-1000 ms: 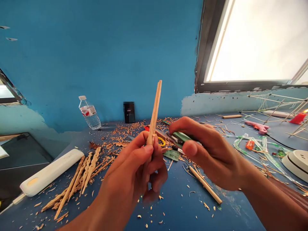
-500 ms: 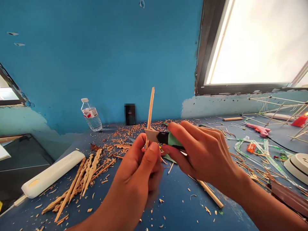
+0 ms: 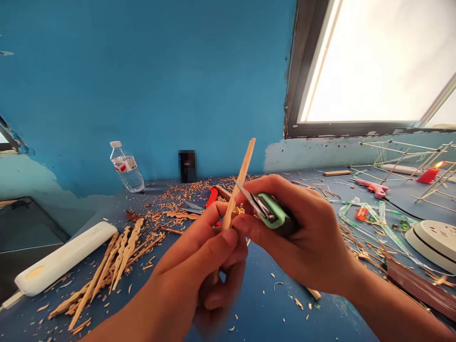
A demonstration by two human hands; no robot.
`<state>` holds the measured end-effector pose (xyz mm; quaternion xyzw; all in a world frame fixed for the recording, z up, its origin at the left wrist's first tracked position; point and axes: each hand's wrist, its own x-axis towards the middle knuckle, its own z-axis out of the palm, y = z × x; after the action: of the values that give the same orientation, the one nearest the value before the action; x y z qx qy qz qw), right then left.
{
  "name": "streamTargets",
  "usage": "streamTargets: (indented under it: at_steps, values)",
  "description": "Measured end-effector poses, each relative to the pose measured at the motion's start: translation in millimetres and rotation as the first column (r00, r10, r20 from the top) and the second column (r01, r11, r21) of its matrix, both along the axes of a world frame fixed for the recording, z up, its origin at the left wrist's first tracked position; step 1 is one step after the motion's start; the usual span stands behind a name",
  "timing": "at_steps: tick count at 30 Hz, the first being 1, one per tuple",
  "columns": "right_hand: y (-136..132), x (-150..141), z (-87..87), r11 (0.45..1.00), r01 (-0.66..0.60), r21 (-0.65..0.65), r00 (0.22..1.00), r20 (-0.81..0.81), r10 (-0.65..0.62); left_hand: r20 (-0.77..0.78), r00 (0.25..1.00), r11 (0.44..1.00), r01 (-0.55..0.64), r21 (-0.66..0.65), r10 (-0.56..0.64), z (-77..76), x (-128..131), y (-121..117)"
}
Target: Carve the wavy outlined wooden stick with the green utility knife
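My left hand [image 3: 199, 256] pinches the lower part of a thin wooden stick [image 3: 242, 172], which leans up to the right above the table. My right hand [image 3: 306, 232] is closed around a green and black utility knife [image 3: 272, 211]. The knife's blade [image 3: 245, 192] lies against the stick's right side, just above my left fingers. My right thumb is close to the stick as well. Behind my left hand lie scissors with red handles [image 3: 212, 197], partly hidden.
Carved wooden sticks [image 3: 123, 256] and a white power strip [image 3: 67, 259] lie at left. A water bottle [image 3: 126, 168] stands by the wall. At right are a lit red candle [image 3: 427, 175], a stick frame [image 3: 406, 152], a pink glue gun [image 3: 372, 187] and a round socket unit [image 3: 434, 242]. Shavings cover much of the table.
The stick has tilted rightward and turned to show a wider face. My right hand has rolled the knife, so its end now faces me. The view has shifted slightly right.
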<state>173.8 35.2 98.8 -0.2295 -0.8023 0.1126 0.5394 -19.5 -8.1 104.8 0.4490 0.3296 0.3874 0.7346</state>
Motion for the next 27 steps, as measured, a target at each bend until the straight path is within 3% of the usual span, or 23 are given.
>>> streamTargets:
  at_steps: [4, 6, 8, 10, 12, 14, 16, 20, 27]
  values:
    - [6, 4, -1.0, 0.995, -0.013, 0.099, 0.997, 0.072, 0.006, -0.178, 0.98, 0.992, -0.107, -0.067, 0.093, 1.5, 3, -10]
    - [10, 6, -2.1, 0.975, -0.019, 0.223, 0.992, 0.127, -0.01, -0.205, 0.974, 0.99, -0.116, -0.079, 0.097, -0.4, 1, -12]
    - [16, 7, -4.0, 0.904, 0.011, 0.428, 0.975, 0.197, -0.105, -0.201, 0.976, 0.997, -0.082, -0.014, 0.077, -5.1, -4, -11]
    - [22, 6, -6.6, 0.783, 0.063, 0.619, 0.945, 0.216, -0.246, -0.219, 0.974, 0.996, -0.033, 0.085, 0.051, -10.9, -9, -8]
    - [26, 6, -10.0, 0.678, 0.112, 0.726, 0.922, 0.178, -0.343, -0.251, 0.967, 0.988, 0.003, 0.153, 0.036, -15.1, -14, -4]
    - [29, 6, -14.3, 0.631, 0.152, 0.761, 0.921, 0.122, -0.369, -0.29, 0.957, 0.986, 0.016, 0.163, 0.033, -16.6, -17, 0]
    - [30, 6, -18.9, 0.651, 0.189, 0.735, 0.93, 0.079, -0.36, -0.335, 0.942, 0.984, 0.042, 0.172, 0.019, -15.6, -18, 3]
    - [30, 3, -27.2, 0.746, 0.214, 0.631, 0.955, 0.023, -0.294, -0.376, 0.927, 0.971, 0.08, 0.224, 0.01, -9.8, -15, 4]
    - [15, -20, -37.6, 0.89, 0.324, 0.32, 0.943, -0.183, -0.278, -0.005, 0.996, 0.98, -0.088, 0.18, 0.09, -11.5, 10, 11]
